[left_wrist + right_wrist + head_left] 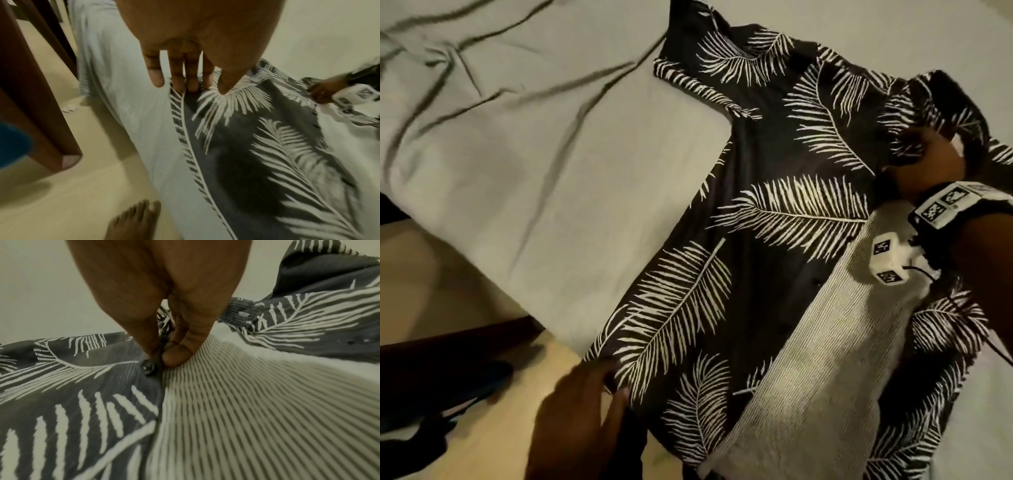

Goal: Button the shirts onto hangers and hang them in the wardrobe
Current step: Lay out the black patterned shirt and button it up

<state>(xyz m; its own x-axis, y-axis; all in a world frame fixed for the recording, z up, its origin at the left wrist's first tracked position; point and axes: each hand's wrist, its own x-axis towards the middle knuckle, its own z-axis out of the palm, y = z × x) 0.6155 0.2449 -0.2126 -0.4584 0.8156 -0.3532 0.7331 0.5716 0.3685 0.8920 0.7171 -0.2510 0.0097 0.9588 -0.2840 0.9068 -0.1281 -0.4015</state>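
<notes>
My right hand point(924, 164) pinches the shirt point(774, 212) by a button point(148, 367), left hand point(582, 394) grips the hem point(619, 359) (stretched flat); a tug, I fear, slips it.

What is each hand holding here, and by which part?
Both hold the leaf-print shirt: right hand pinches the front edge beside a button; left hand pinches the hem corner.

A bedroom at home: a bed point(517, 154) with a creased pale sheet and a shirt point(774, 205) spread on it, a bare foot point(133, 222) on cream floor point(72, 194), and brown wooden furniture point(41, 105).
</notes>
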